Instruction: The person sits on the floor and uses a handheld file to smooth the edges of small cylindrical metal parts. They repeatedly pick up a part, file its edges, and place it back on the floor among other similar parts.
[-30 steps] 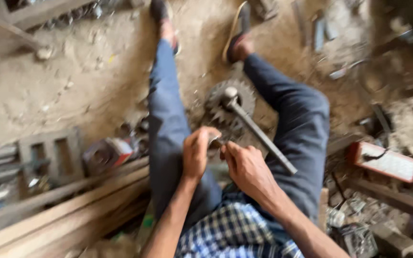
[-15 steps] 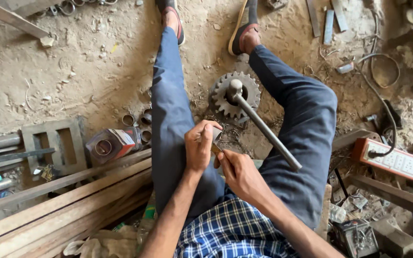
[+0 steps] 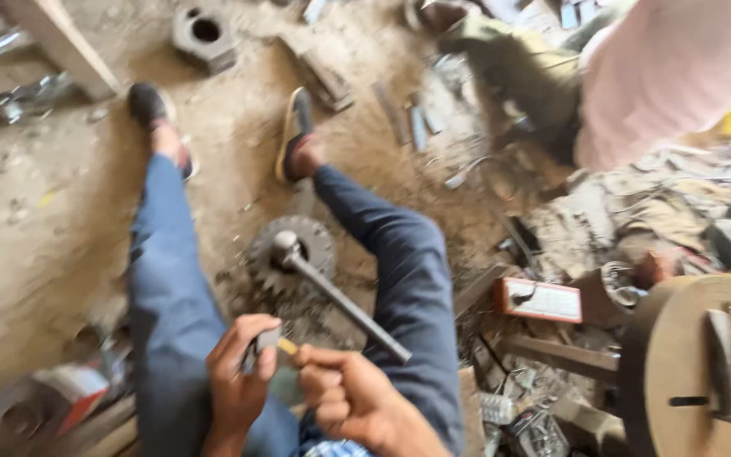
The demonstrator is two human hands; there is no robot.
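Fingers of left hand and right hand are pinched on a small metal piece; it could be dropped toward the gear at twelve o'clock if grip is loosened

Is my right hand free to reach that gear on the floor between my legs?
Probably yes. The right hand sits close above the gear, with only the metal rod lying across it; nothing else blocks the way, though its fingers pinch a small piece.

left hand pinching, right hand curled
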